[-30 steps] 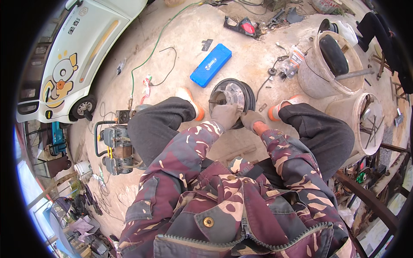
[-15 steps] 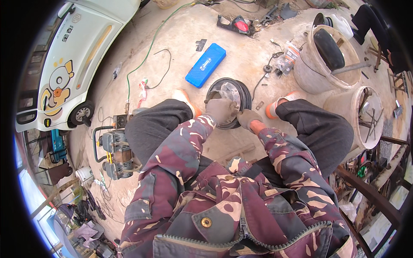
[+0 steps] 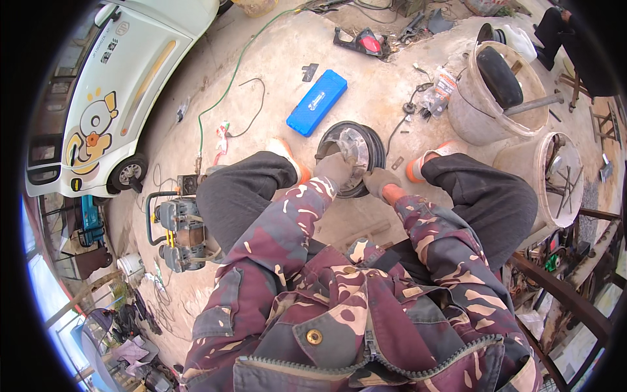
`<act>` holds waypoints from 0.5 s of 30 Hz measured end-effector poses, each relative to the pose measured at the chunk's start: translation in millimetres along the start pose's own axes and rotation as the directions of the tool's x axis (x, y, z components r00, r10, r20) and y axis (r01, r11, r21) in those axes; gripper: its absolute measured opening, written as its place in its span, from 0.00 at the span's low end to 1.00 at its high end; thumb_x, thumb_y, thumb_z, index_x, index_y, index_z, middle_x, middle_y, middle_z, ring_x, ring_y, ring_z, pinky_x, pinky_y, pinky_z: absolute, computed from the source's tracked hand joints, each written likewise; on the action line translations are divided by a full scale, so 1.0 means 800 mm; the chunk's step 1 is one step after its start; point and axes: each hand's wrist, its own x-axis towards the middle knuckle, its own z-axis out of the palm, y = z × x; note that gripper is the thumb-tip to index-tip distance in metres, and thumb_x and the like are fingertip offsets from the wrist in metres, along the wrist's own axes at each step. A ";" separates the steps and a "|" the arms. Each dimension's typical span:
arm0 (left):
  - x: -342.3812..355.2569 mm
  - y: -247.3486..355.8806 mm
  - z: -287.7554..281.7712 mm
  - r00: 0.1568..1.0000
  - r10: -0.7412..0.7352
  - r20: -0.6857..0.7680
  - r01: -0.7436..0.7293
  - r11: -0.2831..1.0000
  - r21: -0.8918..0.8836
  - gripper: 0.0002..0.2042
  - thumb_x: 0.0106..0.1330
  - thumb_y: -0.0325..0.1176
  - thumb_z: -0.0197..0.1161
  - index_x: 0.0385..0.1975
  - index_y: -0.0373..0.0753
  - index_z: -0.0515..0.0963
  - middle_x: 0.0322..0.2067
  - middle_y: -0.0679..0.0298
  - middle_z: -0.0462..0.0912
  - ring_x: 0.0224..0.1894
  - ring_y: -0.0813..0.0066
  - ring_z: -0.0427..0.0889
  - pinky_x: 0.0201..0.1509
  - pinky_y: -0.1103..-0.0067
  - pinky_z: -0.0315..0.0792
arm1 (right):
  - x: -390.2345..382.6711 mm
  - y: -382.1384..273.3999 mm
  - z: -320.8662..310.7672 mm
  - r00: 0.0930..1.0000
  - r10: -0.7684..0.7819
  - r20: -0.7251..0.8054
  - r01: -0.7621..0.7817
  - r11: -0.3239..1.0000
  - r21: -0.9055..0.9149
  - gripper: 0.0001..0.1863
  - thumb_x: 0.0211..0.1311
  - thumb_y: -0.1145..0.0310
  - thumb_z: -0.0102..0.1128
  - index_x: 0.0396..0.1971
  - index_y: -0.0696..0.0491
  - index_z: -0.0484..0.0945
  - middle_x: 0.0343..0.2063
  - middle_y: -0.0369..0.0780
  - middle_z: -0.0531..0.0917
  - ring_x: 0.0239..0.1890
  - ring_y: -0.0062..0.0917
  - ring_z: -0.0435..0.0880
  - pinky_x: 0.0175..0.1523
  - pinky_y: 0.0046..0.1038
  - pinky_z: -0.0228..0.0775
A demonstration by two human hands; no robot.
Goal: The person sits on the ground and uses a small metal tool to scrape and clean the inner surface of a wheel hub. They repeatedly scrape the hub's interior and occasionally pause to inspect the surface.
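A dark steel wheel rim (image 3: 375, 147) lies on the ground between my feet. Something pale and shiny, perhaps a metal part or plastic, shows inside it (image 3: 353, 145). My left hand (image 3: 334, 171), in a grey-brown work glove, is over the rim's near left part. Its fingers are curled and point into the rim, so what they hold is hidden. My right hand (image 3: 380, 183), gloved alike, is closed on the rim's near right edge. A blue plastic case (image 3: 317, 103) lies just beyond the rim.
Two large pale buckets stand at right, the farther bucket (image 3: 467, 121) with a black tank-like object inside, the nearer bucket (image 3: 516, 160) with metal rods. An air compressor (image 3: 181, 228) sits left of my knee. A white van (image 3: 124, 98), green hose (image 3: 222, 95) and red-black part (image 3: 369, 43) lie beyond.
My left hand has drawn back toward the rim's near left side, baring more of its inside. My right hand stays at the near right edge. The view has shifted slightly.
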 end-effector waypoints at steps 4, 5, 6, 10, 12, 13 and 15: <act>-0.017 0.002 -0.023 0.862 0.496 -0.109 -0.394 0.789 0.471 0.17 0.64 0.49 0.66 0.34 0.39 0.83 0.36 0.53 0.85 0.38 0.52 0.87 0.43 0.58 0.78 | -0.002 -0.001 -0.001 1.000 0.007 0.001 -0.007 1.000 0.005 0.34 0.69 0.45 0.41 0.52 0.60 0.84 0.51 0.57 0.84 0.57 0.49 0.83 0.64 0.44 0.71; -0.015 0.000 -0.027 0.789 0.606 -0.095 -0.475 0.702 0.530 0.16 0.63 0.47 0.67 0.32 0.39 0.82 0.34 0.54 0.85 0.37 0.53 0.87 0.41 0.59 0.78 | -0.003 -0.001 -0.001 1.000 0.006 0.000 -0.006 1.000 0.005 0.34 0.69 0.45 0.41 0.52 0.60 0.84 0.51 0.57 0.84 0.57 0.49 0.83 0.64 0.44 0.71; -0.012 -0.002 -0.030 0.771 0.636 -0.037 -0.514 0.656 0.553 0.15 0.62 0.46 0.68 0.32 0.39 0.82 0.33 0.54 0.84 0.36 0.54 0.86 0.41 0.59 0.78 | -0.003 -0.001 -0.001 1.000 0.003 0.001 -0.003 1.000 0.007 0.34 0.69 0.45 0.41 0.52 0.60 0.84 0.52 0.56 0.84 0.57 0.49 0.83 0.65 0.44 0.71; 0.011 -0.015 -0.031 0.655 0.744 0.131 -0.636 0.449 0.628 0.11 0.59 0.42 0.67 0.33 0.41 0.83 0.34 0.55 0.85 0.36 0.57 0.87 0.39 0.61 0.77 | -0.003 -0.001 0.000 1.000 0.007 -0.008 -0.007 1.000 0.013 0.34 0.69 0.45 0.42 0.52 0.59 0.84 0.52 0.56 0.84 0.58 0.49 0.83 0.65 0.44 0.71; 0.022 -0.020 -0.030 0.615 0.772 0.161 -0.673 0.407 0.618 0.10 0.60 0.40 0.67 0.33 0.41 0.83 0.34 0.55 0.85 0.36 0.57 0.87 0.39 0.61 0.77 | -0.003 -0.001 0.000 1.000 0.005 -0.004 -0.005 1.000 0.012 0.34 0.69 0.45 0.42 0.52 0.58 0.84 0.52 0.56 0.84 0.58 0.49 0.83 0.65 0.44 0.71; 0.024 -0.022 -0.028 0.594 0.791 0.147 -0.691 0.409 0.596 0.09 0.61 0.40 0.66 0.31 0.41 0.83 0.33 0.56 0.84 0.35 0.56 0.86 0.39 0.61 0.77 | -0.003 -0.001 0.000 1.000 0.003 0.001 -0.003 1.000 0.014 0.33 0.69 0.45 0.42 0.52 0.58 0.84 0.52 0.56 0.84 0.58 0.49 0.83 0.65 0.44 0.71; 0.024 -0.026 -0.019 0.650 0.754 0.095 -0.679 0.520 0.519 0.09 0.63 0.39 0.65 0.29 0.40 0.82 0.31 0.56 0.84 0.34 0.55 0.85 0.39 0.61 0.77 | -0.003 0.000 0.000 1.000 0.013 -0.003 -0.013 1.000 0.013 0.33 0.69 0.45 0.42 0.52 0.58 0.84 0.52 0.56 0.84 0.58 0.49 0.83 0.65 0.44 0.71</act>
